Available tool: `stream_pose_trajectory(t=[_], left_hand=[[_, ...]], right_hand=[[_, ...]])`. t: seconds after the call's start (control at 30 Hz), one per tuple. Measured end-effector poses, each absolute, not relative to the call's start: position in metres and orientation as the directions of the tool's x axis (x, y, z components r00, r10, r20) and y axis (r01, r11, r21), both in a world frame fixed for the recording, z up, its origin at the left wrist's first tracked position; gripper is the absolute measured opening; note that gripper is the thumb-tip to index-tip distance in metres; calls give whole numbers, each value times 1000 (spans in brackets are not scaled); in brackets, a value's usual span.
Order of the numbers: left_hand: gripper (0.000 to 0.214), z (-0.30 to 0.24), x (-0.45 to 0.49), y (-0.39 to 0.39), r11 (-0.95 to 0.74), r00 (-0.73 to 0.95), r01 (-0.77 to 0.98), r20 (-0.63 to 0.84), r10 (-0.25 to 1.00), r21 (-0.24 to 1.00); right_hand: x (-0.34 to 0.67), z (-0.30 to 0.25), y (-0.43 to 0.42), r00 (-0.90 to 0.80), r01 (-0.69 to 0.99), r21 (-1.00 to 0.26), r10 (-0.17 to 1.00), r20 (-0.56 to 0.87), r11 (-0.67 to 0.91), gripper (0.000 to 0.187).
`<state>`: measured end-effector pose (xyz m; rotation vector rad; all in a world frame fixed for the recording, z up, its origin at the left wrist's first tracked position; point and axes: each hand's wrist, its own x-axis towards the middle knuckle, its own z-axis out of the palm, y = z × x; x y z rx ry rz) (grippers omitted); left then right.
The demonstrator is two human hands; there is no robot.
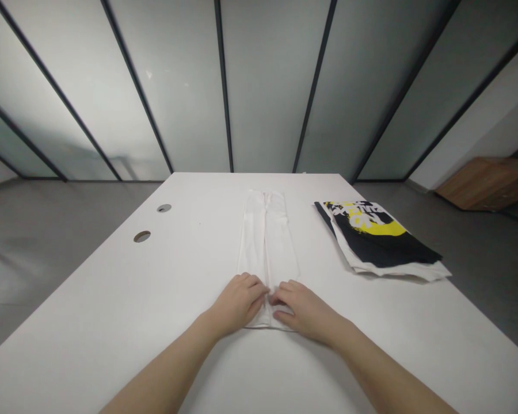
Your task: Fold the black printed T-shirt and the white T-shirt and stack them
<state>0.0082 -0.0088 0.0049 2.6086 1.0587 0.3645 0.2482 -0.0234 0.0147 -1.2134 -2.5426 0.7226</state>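
Right, eyes on the white trousers (267,247), and they're lying flat in the middle of the table, laid out as one long narrow strip pointing away from the person. A crease or seam runs straight down the centre, and the sides look neatly lined up. So the lengthwise work looks done: no crosswise fold shows, and the strip runs at full length from the far end down to the near end.

Both hands are right there on that near end. The left hand (237,303) and the right hand (305,314) are half-open, fingers gently curved and pointing inward, with the fingertips almost meeting over the centre line. They're resting on the cloth, but from here I cannot tell if those fingertips have actually pinched any of it.

Out to the right, well apart from the trousers, sits a black-and-yellow printed garment (371,238), folded over in a loose pile with white edges showing. Two round holes (142,236) are cut into the left side of the white table (112,299). Beyond that, a grey floor (38,230), a frosted glass wall (267,86), and a low wooden cabinet (487,183) off in the right corner.
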Motion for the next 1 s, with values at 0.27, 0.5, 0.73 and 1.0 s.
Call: stream_pose_trajectory(t=[0.27,0.5,0.73,1.0], left_hand=[[56,-20,11,-10,-626,616,734,130,777,264],[58,-24,8,-5,-618,609,752,117,785,230],[50,-8,23,28,-543,520,813,161,839,211],[61,-24,59,96,-463,459,873,63,886,155]], right_hand=[[247,22,-29,-642,650,-542,767,-17,532,16],[249,21,-29,-672,606,-540,739,45,583,20],[244,22,-33,-656,617,-536,753,54,576,34],[240,17,-36,-699,613,-520,715,-7,595,49]])
